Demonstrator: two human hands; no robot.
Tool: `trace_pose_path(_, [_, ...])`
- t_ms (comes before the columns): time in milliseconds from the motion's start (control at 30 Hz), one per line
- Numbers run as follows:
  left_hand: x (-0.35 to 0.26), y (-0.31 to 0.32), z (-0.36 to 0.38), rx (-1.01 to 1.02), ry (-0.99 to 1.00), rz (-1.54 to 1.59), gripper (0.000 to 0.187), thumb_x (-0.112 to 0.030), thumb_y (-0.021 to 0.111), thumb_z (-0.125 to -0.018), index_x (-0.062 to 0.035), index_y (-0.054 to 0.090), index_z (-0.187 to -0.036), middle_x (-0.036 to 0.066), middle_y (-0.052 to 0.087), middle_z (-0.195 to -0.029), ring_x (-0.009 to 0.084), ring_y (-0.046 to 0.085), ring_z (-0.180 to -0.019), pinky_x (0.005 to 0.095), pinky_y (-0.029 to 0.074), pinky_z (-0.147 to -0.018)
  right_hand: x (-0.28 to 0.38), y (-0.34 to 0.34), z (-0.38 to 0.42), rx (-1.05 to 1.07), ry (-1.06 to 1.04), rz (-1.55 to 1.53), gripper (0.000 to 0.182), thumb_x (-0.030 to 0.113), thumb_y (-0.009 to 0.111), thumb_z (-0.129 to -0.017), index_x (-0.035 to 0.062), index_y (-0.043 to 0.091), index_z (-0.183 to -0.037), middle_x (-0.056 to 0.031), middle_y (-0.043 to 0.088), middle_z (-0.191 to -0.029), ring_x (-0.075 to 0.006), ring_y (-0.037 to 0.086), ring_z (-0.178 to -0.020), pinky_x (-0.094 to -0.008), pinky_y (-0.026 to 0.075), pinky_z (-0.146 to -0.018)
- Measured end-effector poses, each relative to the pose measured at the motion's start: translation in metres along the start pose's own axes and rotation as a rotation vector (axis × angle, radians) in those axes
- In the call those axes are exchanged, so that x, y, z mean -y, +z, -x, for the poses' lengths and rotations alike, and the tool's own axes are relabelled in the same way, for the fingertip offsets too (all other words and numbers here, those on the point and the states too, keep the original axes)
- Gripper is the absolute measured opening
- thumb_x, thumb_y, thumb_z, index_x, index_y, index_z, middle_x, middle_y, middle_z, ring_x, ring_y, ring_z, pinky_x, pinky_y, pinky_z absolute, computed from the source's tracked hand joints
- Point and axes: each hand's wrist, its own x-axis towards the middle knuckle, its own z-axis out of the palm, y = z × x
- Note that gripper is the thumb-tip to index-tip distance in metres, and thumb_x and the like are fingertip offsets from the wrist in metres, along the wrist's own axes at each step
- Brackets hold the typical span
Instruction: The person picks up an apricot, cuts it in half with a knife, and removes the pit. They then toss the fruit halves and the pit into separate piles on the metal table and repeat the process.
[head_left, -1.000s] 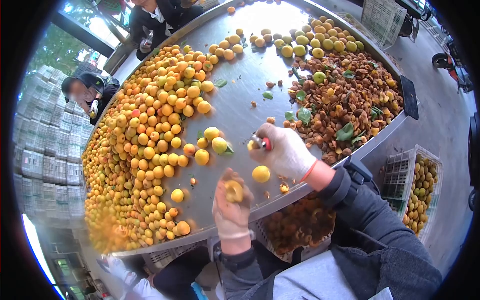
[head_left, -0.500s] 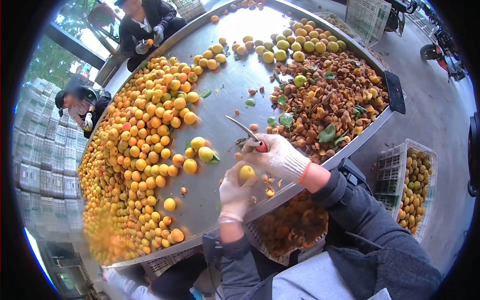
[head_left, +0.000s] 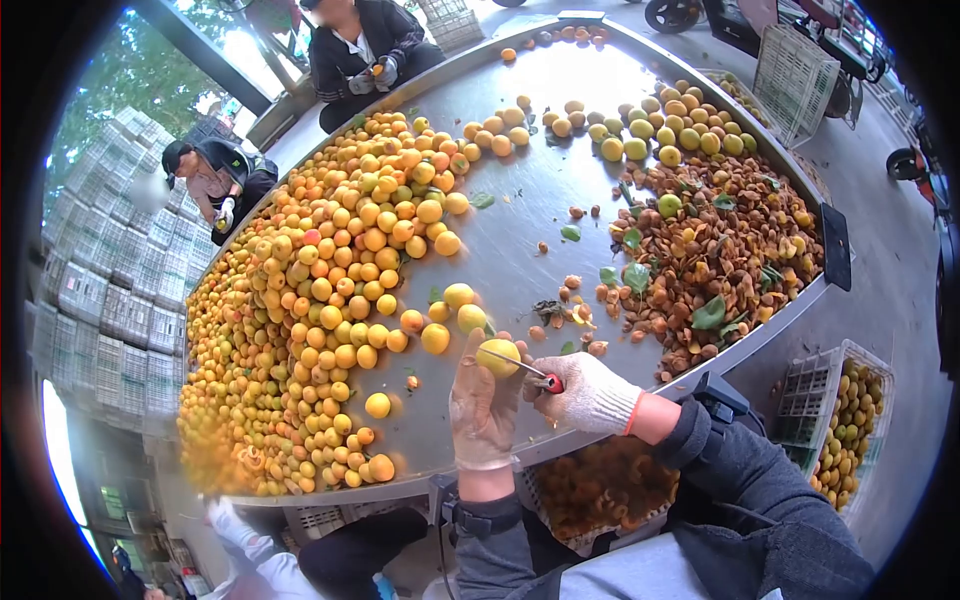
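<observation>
My left hand (head_left: 480, 415), in a thin pale glove, is closed around a yellow apricot (head_left: 498, 358) above the metal table near its front edge. In my right hand (head_left: 590, 393), which wears a white knitted glove, is a small curved knife (head_left: 553, 383) with a red handle. Its blade points left and lies against the side of the apricot. Just beyond the left hand sit a few loose apricots (head_left: 458, 296). Pits and peel scraps (head_left: 572, 297) are scattered on the metal past the right hand.
A large heap of apricots (head_left: 330, 260) covers the table's left side. Brown pits and scraps (head_left: 690, 260) are piled at right, with greener apricots (head_left: 690, 125) behind. A crate of fruit (head_left: 850, 420) stands on the floor at right. Two people (head_left: 365, 55) work along the far left edge.
My left hand has risen with the apricot. The knife, earlier pointing up and away from the fruit, is now turned with its blade against it. The camera view has shifted.
</observation>
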Motion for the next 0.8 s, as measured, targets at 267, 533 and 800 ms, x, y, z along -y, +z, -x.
trace_pose_path(267, [-0.004,-0.011,0.002,-0.02,-0.065,0.092,0.043,-0.015,0.064,-0.09,0.0037,0.051,-0.127,0.018,0.059,-0.118,0.0319,0.059,-0.109,0.0442,0.049,-0.099,-0.006,0.003,-0.01,0.003,-0.054,0.268,0.023,0.016,0.062,-0.086,0.0052,0.065,-0.106,-0.0104,0.061,-0.065,-0.0158,0.06,-0.06,-0.0311,0.048,-0.061])
trace_pose_path(533, [-0.005,-0.001,0.01,-0.135,0.055,-0.457,0.048,-0.016,0.069,-0.087,0.0024,0.051,-0.128,0.015,0.06,-0.119,0.0268,0.06,-0.108,0.0362,0.047,-0.098,-0.018,0.009,-0.021,-0.016,-0.039,0.318,0.021,0.02,0.062,-0.086,0.0058,0.066,-0.102,-0.0161,0.062,-0.069,-0.0251,0.062,-0.062,-0.0351,0.048,-0.061])
trace_pose_path(800, [-0.006,-0.009,0.006,-0.026,-0.064,-0.228,0.053,-0.007,0.072,-0.083,0.0029,0.049,-0.13,0.013,0.06,-0.12,0.0182,0.058,-0.108,0.0295,0.048,-0.094,-0.012,0.012,-0.021,-0.074,-0.069,0.406,0.023,0.026,0.065,-0.085,0.0072,0.066,-0.098,-0.0176,0.063,-0.072,-0.0342,0.063,-0.067,-0.0388,0.048,-0.061])
